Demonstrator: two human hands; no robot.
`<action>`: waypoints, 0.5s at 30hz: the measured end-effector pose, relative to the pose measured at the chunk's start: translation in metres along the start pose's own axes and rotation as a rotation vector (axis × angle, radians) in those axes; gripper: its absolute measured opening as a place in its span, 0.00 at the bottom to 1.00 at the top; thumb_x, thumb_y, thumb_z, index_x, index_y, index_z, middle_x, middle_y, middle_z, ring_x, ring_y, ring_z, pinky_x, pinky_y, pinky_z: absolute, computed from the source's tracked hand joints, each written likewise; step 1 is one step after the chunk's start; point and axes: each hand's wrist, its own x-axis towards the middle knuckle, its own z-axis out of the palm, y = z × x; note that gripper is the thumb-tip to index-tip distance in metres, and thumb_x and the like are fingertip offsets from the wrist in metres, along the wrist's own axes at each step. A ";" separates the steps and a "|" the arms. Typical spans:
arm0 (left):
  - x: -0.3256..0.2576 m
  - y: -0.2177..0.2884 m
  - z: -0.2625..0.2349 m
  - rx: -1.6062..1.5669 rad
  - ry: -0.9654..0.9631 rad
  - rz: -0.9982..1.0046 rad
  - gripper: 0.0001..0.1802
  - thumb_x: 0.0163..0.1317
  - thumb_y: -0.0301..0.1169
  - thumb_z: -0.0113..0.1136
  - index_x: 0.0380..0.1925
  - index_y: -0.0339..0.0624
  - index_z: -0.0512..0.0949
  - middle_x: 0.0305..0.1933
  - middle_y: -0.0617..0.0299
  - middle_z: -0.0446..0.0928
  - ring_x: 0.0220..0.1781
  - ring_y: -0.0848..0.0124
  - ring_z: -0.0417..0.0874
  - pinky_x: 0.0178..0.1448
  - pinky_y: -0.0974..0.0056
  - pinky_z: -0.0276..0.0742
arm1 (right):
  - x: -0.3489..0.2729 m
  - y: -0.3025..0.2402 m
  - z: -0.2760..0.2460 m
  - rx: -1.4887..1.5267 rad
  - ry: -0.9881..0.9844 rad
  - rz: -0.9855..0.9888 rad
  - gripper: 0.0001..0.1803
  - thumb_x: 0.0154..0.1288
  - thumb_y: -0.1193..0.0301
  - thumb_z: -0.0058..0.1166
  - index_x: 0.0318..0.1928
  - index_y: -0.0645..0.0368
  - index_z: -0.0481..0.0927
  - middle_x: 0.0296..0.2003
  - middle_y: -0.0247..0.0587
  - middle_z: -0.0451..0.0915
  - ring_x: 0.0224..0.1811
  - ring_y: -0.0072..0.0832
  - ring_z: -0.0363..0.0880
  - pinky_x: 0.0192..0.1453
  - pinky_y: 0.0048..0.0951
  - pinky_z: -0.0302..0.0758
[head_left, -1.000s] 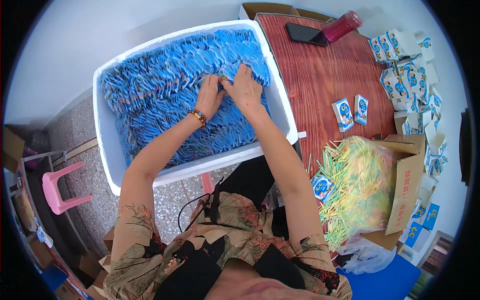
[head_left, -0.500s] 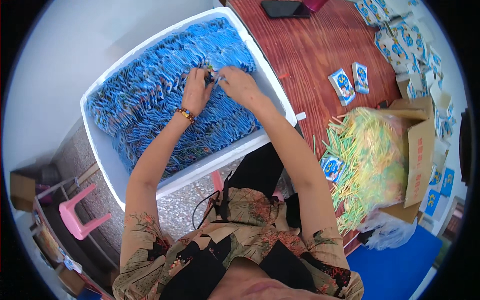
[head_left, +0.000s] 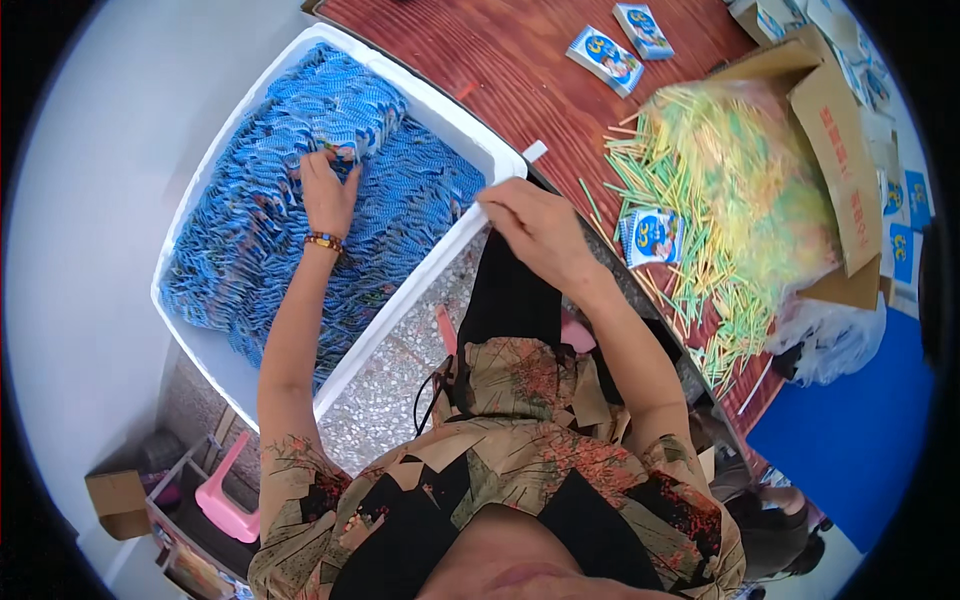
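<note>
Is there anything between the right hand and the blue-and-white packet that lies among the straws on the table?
Nothing visible does. The right hand is at the white box rim; only bare wooden table and loose straws separate it from the packet.

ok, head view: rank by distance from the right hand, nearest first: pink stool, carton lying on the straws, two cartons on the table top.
From the right hand, at the white foam box's rim:
1. Small blue and white carton on the straws, just to its right, on the straw pile.
2. Two small cartons, up and to the right on the red-brown table.
3. Pink stool, far lower left on the floor.
</note>
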 end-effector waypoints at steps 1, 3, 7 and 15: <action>0.000 -0.001 0.001 0.030 -0.013 -0.010 0.25 0.49 0.30 0.73 0.40 0.34 0.67 0.39 0.48 0.69 0.42 0.50 0.72 0.46 0.54 0.70 | -0.017 0.004 -0.006 0.012 0.037 0.040 0.07 0.65 0.77 0.52 0.43 0.61 0.79 0.35 0.42 0.80 0.35 0.33 0.82 0.39 0.26 0.77; -0.001 -0.002 0.002 0.029 -0.024 -0.017 0.25 0.49 0.31 0.73 0.40 0.33 0.68 0.39 0.48 0.69 0.42 0.50 0.72 0.47 0.54 0.70 | -0.038 0.007 -0.015 0.029 0.081 0.081 0.08 0.65 0.78 0.53 0.44 0.62 0.79 0.35 0.41 0.80 0.34 0.30 0.82 0.38 0.25 0.77; -0.006 0.001 0.004 0.024 -0.025 -0.061 0.26 0.49 0.33 0.74 0.41 0.33 0.69 0.42 0.48 0.71 0.45 0.50 0.73 0.51 0.55 0.70 | -0.064 0.009 -0.022 0.095 0.135 0.211 0.08 0.66 0.78 0.52 0.45 0.64 0.79 0.35 0.41 0.80 0.34 0.26 0.82 0.38 0.24 0.78; -0.012 -0.009 -0.005 0.132 -0.027 0.044 0.28 0.49 0.38 0.74 0.42 0.32 0.72 0.43 0.49 0.73 0.47 0.54 0.73 0.53 0.56 0.69 | -0.114 0.029 -0.064 -0.030 0.394 0.343 0.09 0.64 0.74 0.56 0.44 0.60 0.79 0.31 0.41 0.80 0.30 0.25 0.81 0.36 0.24 0.75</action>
